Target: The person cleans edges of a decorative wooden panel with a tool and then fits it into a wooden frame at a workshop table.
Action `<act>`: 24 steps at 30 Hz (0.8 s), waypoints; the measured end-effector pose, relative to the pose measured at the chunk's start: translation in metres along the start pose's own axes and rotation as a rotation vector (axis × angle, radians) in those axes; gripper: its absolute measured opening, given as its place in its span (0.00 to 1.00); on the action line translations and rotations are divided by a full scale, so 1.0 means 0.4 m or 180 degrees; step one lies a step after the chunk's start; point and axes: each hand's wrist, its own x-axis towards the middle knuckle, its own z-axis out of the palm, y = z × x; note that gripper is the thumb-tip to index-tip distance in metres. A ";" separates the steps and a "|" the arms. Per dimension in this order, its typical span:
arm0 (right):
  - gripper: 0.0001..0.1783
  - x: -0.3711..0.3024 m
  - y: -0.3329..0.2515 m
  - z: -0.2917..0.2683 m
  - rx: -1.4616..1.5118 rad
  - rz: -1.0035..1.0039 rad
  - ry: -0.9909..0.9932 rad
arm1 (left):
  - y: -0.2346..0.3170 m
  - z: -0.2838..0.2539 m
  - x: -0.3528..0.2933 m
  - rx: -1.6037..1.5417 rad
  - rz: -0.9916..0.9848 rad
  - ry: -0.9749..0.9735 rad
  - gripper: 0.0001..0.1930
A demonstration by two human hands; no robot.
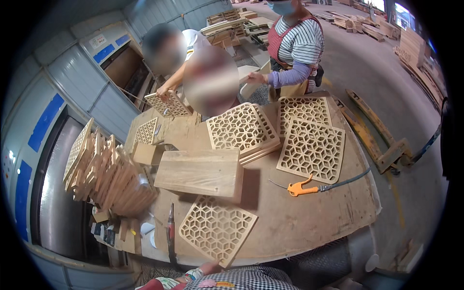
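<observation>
At the lower edge my left hand (210, 268) is closed on the near corner of a pale wooden lattice panel (218, 227), cut through with a pattern of hexagons and diamonds. Most of its fingers are hidden or small in the picture. That panel lies at the table's near edge, in front of a plain wooden block or box (198, 173). My right hand is out of sight. Left of the panel is a tool with a red handle (171, 228). To the right, an orange air blow gun (303, 187) rests on the table, its hose running off right.
More lattice panels are stacked mid-table (241, 128) and at the right (313, 150). Leaning wooden pieces (108, 174) crowd the left. Across the wooden table (309, 217), one person holds a lattice panel (168, 104); another stands in a striped shirt (302, 43). A yellow pallet jack (372, 125) stands right.
</observation>
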 end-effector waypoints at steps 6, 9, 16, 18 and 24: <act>0.11 0.000 0.062 0.049 0.0134 -0.0031 0.0235 | 0.082 0.123 -0.086 -0.0396 -0.0153 -0.0154 0.36; 0.11 0.007 0.132 0.087 0.0262 -0.0157 0.0446 | 0.072 0.112 -0.070 -0.0323 0.0101 -0.0056 0.38; 0.10 0.214 0.420 -0.057 0.2336 -0.0768 0.2070 | 0.024 0.111 -0.055 -0.0329 0.0196 0.0205 0.39; 0.13 0.202 0.227 -0.191 0.4546 0.0347 0.2032 | 0.044 0.106 -0.054 -0.0162 0.0536 0.0692 0.39; 0.16 -0.018 -0.129 -0.564 0.2886 -0.0632 0.2788 | 0.058 0.163 -0.160 0.0662 0.1187 0.1717 0.44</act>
